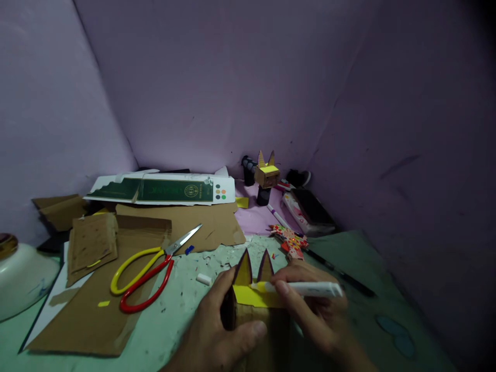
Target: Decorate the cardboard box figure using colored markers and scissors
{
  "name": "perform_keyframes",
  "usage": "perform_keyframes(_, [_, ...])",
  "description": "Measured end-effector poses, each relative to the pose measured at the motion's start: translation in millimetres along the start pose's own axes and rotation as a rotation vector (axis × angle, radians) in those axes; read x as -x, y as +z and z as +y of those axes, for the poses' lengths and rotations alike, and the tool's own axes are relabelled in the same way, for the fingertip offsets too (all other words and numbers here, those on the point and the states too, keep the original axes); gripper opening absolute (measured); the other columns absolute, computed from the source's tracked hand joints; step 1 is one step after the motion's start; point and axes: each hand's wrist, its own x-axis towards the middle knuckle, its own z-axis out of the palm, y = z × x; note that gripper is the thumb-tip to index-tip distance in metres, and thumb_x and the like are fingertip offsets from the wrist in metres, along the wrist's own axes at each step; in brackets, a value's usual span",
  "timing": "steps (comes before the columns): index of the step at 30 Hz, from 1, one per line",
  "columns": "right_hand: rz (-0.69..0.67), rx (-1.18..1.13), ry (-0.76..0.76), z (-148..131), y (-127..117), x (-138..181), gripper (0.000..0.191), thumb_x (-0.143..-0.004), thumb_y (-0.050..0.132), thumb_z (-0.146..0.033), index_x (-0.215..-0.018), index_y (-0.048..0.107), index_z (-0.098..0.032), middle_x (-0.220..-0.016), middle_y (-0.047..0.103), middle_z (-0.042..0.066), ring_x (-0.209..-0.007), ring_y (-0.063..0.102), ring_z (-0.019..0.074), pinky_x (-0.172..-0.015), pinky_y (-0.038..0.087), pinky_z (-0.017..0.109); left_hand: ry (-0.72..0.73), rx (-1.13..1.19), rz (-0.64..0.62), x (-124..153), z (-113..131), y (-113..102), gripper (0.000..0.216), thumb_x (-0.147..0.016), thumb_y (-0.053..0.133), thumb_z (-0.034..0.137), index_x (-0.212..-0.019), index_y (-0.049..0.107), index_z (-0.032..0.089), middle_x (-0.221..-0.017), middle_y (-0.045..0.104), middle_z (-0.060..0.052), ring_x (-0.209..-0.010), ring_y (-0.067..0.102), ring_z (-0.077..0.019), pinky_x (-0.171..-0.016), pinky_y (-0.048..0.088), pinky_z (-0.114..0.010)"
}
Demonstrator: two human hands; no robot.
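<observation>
A small cardboard box with two pointed cardboard ears stands low in the middle of the head view. My left hand grips it from the left side, thumb across the front. On its top lies a yellow paper piece. My right hand pinches a white marker with a yellow tip end. That tip touches the base of the left ear, whose edges are dark purple and whose middle is yellowish. The lower part of the box runs out of view.
Scissors with red and yellow handles lie open on cardboard at left, near a white eraser-like block. Behind are a green-and-white box panel and another eared cardboard figure. A black pen lies at right.
</observation>
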Motion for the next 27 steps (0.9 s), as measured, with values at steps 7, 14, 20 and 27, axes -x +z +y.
perform_keyframes(7, [0.021, -0.05, -0.006, 3.3, 0.3, 7.1, 0.024, -0.085, 0.058, -0.006, -0.097, 0.069, -0.024, -0.076, 0.075, 0.001, -0.062, 0.066, 0.0165, -0.057, 0.049, 0.028, -0.001, 0.006, -0.027, -0.3, -1.5, -1.1, 0.077, -0.075, 0.075, 0.045, -0.142, 0.044, 0.024, -0.137, 0.062, -0.014, -0.12, 0.059, -0.0396, -0.103, 0.044, -0.057])
perform_keyframes(14, [-0.017, 0.001, -0.01, 0.7, -0.6, 2.4, 0.018, -0.085, 0.056, -0.009, -0.077, 0.067, -0.021, -0.059, 0.063, 0.0, -0.048, 0.057, 0.0146, -0.047, 0.042, 0.028, -0.011, 0.011, -0.015, 0.7, -1.9, -1.3, 0.074, -0.075, 0.076, 0.045, -0.139, 0.047, 0.023, -0.137, 0.063, -0.013, -0.12, 0.061, -0.0375, -0.101, 0.047, -0.053])
perform_keyframes(20, [-0.016, 0.05, -0.066, -1.4, -1.6, 0.0, 0.017, -0.085, 0.055, -0.008, -0.079, 0.065, -0.02, -0.061, 0.063, -0.001, -0.05, 0.059, 0.0135, -0.049, 0.043, 0.027, -0.003, 0.0, -0.01, 0.1, -2.2, -1.3, 0.075, -0.074, 0.076, 0.042, -0.14, 0.046, 0.023, -0.137, 0.063, -0.012, -0.122, 0.059, -0.0383, -0.102, 0.046, -0.054])
perform_keyframes(27, [0.007, -0.006, -0.043, 7.1, -0.2, 7.1, 0.018, -0.087, 0.056, -0.008, -0.092, 0.067, -0.021, -0.072, 0.069, -0.001, -0.059, 0.062, 0.0126, -0.054, 0.045, 0.024, -0.007, 0.016, -0.021, -0.2, -2.7, -1.8, 0.076, -0.075, 0.076, 0.045, -0.141, 0.046, 0.023, -0.139, 0.062, -0.014, -0.121, 0.06, -0.0388, -0.102, 0.046, -0.056])
